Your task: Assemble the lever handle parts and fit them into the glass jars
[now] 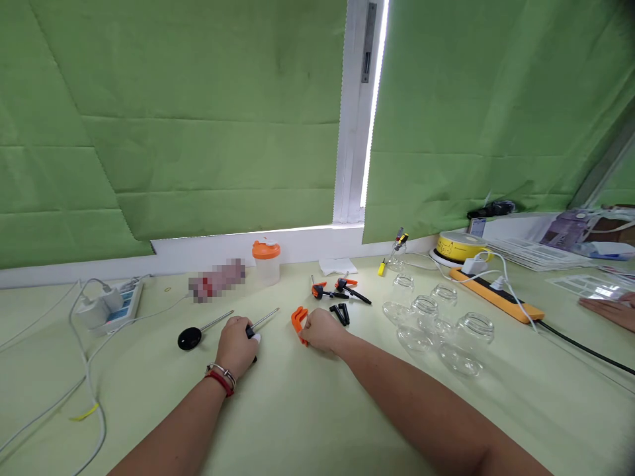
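Observation:
My left hand (237, 345) is closed round a black piece with a thin metal rod (265, 318), which points up and to the right; the fingers hide part of it. Just left of that hand lies a round black disc (190, 338) with a similar rod. My right hand (321, 329) pinches one of the orange plastic bent pieces (298, 320), close above the table. Beyond it are two black-and-orange assemblies (320, 291) with metal rods. Short black bent pieces (340, 313) lie beside my right hand.
Several clear glass vessels (464, 344) stand on the right, near an orange power strip (516, 305). An orange-lidded cup (266, 263) is at the back. White cables (88, 357) and a white power strip (126, 309) lie left. Another person's hand (608, 311) rests at far right.

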A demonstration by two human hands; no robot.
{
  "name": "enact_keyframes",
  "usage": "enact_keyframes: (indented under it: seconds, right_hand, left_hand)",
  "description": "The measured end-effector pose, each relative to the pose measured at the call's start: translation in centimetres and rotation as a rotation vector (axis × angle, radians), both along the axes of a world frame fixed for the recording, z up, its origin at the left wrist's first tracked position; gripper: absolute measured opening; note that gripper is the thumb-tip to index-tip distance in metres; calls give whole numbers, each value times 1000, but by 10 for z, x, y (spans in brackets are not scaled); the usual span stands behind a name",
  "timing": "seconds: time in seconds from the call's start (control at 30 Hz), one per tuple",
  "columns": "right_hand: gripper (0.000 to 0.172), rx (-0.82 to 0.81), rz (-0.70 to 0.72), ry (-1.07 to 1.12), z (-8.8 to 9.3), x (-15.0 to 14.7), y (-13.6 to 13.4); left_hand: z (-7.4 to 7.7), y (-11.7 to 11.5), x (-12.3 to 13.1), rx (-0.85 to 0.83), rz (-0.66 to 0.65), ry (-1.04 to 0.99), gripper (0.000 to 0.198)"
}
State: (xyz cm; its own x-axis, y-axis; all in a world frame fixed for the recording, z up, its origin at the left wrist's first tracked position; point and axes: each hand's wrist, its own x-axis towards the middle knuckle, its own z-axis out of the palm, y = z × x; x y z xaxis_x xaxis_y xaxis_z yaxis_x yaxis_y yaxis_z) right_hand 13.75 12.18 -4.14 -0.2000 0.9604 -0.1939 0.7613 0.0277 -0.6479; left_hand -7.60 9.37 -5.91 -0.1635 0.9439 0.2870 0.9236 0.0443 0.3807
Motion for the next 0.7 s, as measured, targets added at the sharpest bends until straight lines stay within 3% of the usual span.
enact_keyframes:
  seconds: [0.27,0.53,0.7]
  right_hand:
    - [21,3,-66,325,5,20,2]
    - [15,-65,13,687,16,68,-12]
    - [33,-169,39,1052,10,92,-27]
  left_hand:
    - [3,-5,4,97,-44,-116,28]
    - [10,-23,31,27,-262,-277,25]
    - [20,-39,49,-44,-431,-468,22]
